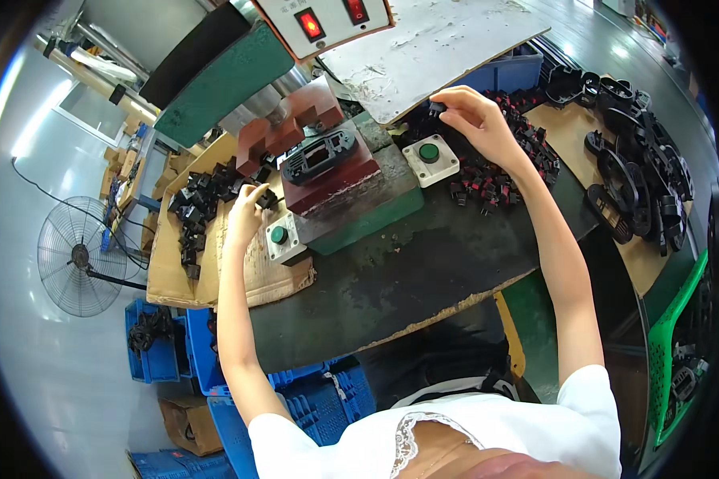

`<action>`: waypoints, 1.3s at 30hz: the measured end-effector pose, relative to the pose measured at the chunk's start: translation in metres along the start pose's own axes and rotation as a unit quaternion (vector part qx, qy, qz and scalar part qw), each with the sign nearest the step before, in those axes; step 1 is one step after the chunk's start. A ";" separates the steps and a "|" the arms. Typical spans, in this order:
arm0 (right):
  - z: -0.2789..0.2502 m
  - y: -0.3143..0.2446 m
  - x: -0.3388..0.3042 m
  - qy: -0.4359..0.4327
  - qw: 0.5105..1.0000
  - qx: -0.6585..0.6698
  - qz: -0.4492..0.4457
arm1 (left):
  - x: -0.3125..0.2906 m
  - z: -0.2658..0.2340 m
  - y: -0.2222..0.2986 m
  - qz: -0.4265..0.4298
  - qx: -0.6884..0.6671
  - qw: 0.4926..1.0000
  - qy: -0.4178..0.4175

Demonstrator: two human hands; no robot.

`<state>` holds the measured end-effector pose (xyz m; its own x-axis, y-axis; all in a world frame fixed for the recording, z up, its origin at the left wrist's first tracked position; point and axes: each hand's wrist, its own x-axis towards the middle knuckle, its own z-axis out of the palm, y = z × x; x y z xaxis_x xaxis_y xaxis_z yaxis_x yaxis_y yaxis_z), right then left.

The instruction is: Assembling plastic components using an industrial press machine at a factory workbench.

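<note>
Small black plastic part (268,199), just one, sits in the narrow pinch of the left hand (245,214), left of the dark-red metal block (334,188). The right hand (481,128) narrowly pinches what is probably one small dark piece (437,107), hard to make out, near a heap of black-and-red pieces (475,190). One oblong black plastic housing (319,158) lies on the block; two round green push-buttons (429,152) on white boxes (446,171) flank it.
</note>
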<state>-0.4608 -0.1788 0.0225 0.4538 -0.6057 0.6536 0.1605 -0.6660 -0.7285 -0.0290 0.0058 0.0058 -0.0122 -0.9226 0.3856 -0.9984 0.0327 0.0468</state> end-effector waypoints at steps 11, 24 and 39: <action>-0.003 0.009 0.002 0.026 0.998 0.037 0.039 | 0.002 0.003 0.006 -0.102 -0.182 0.965 0.160; 0.002 0.010 0.001 0.004 0.998 -0.035 0.061 | 0.054 -0.045 0.096 -0.148 -0.542 0.812 0.159; 0.005 0.006 0.002 0.002 0.997 -0.046 0.057 | 0.063 -0.035 0.100 -0.162 -0.587 0.792 0.040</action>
<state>-0.4544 -0.1816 0.0186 0.4609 -0.6814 0.5685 0.0273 -0.6294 -0.7766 -0.1278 -0.0352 0.0674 0.2833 -0.9303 0.2330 -0.2071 0.1779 0.9620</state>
